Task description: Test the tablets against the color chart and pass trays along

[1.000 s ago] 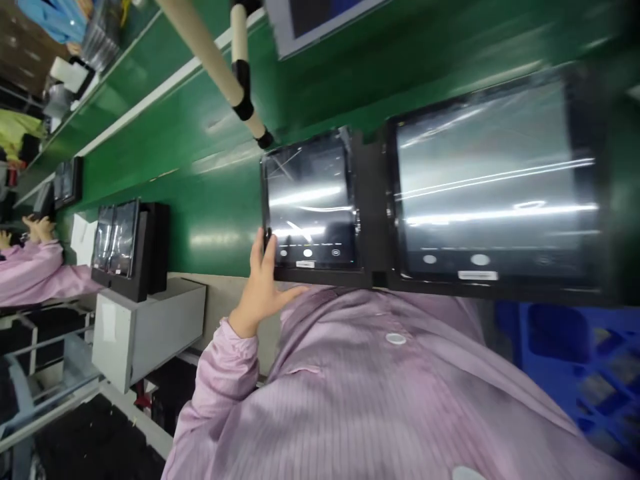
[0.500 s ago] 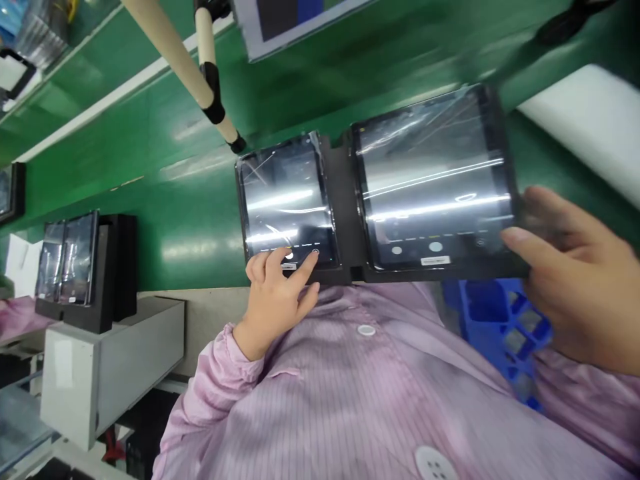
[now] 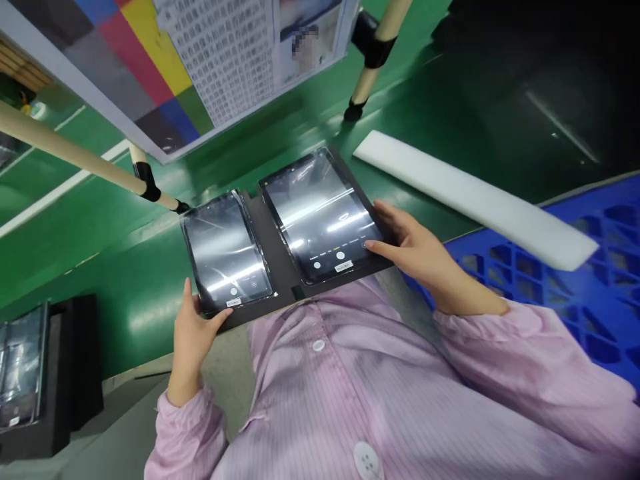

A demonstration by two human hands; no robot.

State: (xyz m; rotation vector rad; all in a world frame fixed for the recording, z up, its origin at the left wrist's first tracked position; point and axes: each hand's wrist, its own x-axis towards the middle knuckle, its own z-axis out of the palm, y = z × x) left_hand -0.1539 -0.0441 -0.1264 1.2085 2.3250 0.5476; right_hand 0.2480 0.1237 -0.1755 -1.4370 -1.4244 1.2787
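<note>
The blue crate (image 3: 590, 267) runs off the right edge, partly under the white foam strip (image 3: 470, 197). At the left edge, a second black tray (image 3: 45, 373) is cut off. A patch of the test chart (image 3: 210, 60) is blurred.

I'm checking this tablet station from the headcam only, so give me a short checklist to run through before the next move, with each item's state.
1. Both tablets seated in the black tray: ok; the left tablet and right tablet lie flat, side by side.
2. Both screens lit: ok; round on-screen buttons show near their lower edges.
3. Left hand has a grip on the tray's near left corner: ok, thumb on top.
4. Right hand at the right tablet: ok; a fingertip touches its lower right corner.
5. Protective film intact: cannot tell, glare hides it.
6. White foam strip apart from the tray: ok.
</note>
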